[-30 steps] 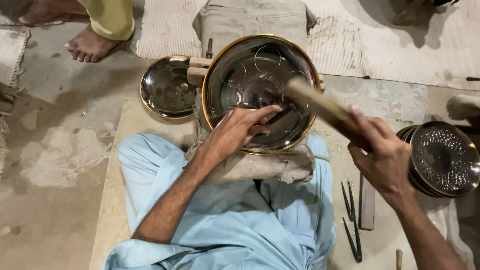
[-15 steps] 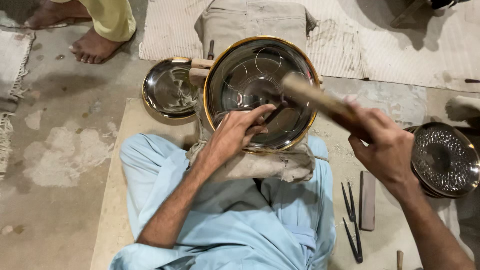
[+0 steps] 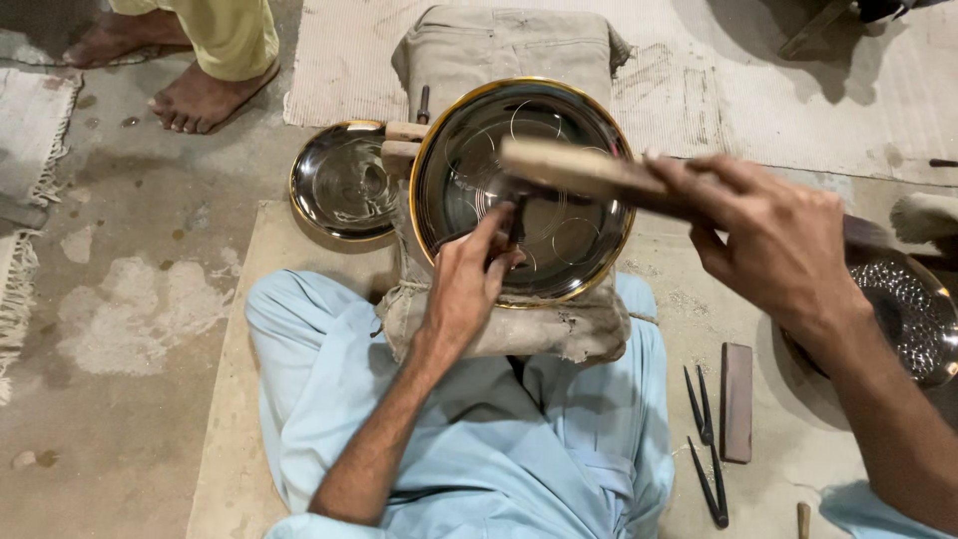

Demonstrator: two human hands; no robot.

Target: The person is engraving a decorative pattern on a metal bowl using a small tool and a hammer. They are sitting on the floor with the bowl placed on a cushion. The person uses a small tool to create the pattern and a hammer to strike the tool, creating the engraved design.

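Hands first: our left hand (image 3: 467,289) pinches a thin dark metal chisel (image 3: 513,222) against the round gold-rimmed steel plate (image 3: 523,190), which sits on a padded cloth block (image 3: 499,329). Our right hand (image 3: 773,240) is clenched round what seems a wooden mallet (image 3: 579,172).

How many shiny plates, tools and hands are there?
Plates: 3 – big plate, small plate, dotted plate
Tools: 5 – wooden mallet, chisel, two dark picks, flat stone
Hands: 2 – left hand, right hand
Total: 10
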